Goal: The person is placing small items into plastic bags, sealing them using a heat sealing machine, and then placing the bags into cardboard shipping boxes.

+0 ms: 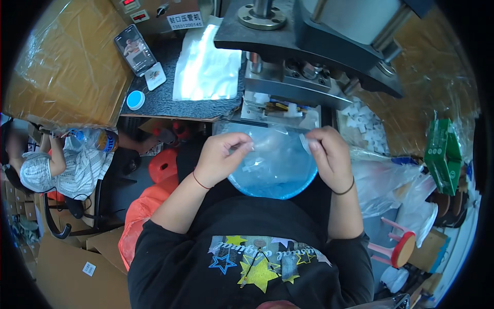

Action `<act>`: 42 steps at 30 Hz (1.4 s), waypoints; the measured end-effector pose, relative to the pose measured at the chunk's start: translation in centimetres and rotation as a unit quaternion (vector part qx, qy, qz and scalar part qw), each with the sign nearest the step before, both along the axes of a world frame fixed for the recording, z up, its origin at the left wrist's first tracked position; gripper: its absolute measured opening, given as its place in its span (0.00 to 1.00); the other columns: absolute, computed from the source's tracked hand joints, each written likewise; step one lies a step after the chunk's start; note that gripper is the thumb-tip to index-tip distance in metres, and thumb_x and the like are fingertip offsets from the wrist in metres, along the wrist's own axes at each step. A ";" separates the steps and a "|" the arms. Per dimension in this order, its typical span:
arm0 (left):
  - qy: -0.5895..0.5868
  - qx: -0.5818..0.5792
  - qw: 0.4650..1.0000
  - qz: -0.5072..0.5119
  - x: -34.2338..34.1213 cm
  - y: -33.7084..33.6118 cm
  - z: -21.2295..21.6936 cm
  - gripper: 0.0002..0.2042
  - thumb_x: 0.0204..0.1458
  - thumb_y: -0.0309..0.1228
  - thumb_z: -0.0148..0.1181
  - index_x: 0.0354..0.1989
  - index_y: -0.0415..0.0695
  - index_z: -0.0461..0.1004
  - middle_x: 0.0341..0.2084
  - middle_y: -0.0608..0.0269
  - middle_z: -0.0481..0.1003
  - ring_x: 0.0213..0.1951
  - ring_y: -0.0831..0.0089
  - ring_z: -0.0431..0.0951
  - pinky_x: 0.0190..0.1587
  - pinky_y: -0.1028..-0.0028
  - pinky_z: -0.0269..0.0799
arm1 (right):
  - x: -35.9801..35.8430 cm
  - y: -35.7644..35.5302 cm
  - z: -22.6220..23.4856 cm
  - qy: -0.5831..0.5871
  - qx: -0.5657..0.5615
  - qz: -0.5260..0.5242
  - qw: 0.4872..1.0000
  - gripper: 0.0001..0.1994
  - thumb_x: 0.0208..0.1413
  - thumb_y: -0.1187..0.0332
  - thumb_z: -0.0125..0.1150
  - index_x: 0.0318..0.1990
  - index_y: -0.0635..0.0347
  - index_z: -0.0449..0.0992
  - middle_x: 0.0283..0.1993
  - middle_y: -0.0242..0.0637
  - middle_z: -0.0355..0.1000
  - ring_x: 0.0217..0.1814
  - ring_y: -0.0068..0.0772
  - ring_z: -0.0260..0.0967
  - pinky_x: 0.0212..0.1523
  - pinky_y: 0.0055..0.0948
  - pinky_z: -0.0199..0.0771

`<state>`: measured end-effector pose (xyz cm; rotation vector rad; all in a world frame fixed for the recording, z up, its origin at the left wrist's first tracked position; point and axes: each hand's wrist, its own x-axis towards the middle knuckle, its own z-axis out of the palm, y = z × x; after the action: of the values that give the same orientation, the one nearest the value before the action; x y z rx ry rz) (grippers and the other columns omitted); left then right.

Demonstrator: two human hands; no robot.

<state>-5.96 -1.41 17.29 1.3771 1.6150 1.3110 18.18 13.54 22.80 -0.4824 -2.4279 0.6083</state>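
I see the left hand (222, 157) and the right hand (329, 154) pinching opposite edges of a small clear plastic bag (278, 147), fingers curled shut on it. The bag stretches between them, left hand on its left edge, right hand on its right. Just below it sits a round blue plastic basin (272, 188); beyond, farther off, stands a grey metal sealing machine (309, 46).

One camera sits on the person's head and looks straight down, close above the lap, the blue bowl (272, 170) and the desk (170, 100).
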 end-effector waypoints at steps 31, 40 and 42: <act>-0.378 -0.010 0.926 0.007 1.9 5.3 -2.8 0.15 0.57 0.25 0.61 0.51 0.38 0.67 0.40 0.56 0.75 0.35 0.73 0.79 0.36 0.74 0.76 | 6.9 8.8 -6.7 -0.103 0.016 -0.345 0.933 0.16 0.57 0.74 0.58 0.53 0.62 0.69 0.51 0.54 0.73 0.50 0.56 0.74 0.48 0.44 0.74; 0.601 0.049 0.779 0.170 -7.7 4.3 -2.5 0.23 0.59 0.39 0.57 0.60 0.42 0.67 0.56 0.46 0.70 0.58 0.48 0.70 0.58 0.53 0.65 | 6.7 7.3 -4.6 -0.053 0.119 -0.270 0.954 0.11 0.62 0.72 0.53 0.49 0.64 0.73 0.45 0.51 0.73 0.46 0.52 0.72 0.49 0.40 0.71; 0.551 0.055 0.828 0.088 -6.1 2.3 -3.0 0.16 0.62 0.36 0.54 0.54 0.42 0.73 0.56 0.52 0.71 0.56 0.52 0.72 0.57 0.56 0.66 | 6.7 5.6 -4.2 -0.026 0.120 -0.295 0.948 0.10 0.64 0.71 0.52 0.48 0.64 0.74 0.44 0.49 0.73 0.45 0.50 0.72 0.48 0.38 0.70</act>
<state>-12.05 0.85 14.27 2.3325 2.4396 0.6458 24.89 19.19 18.62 -1.0694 -2.1964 0.0419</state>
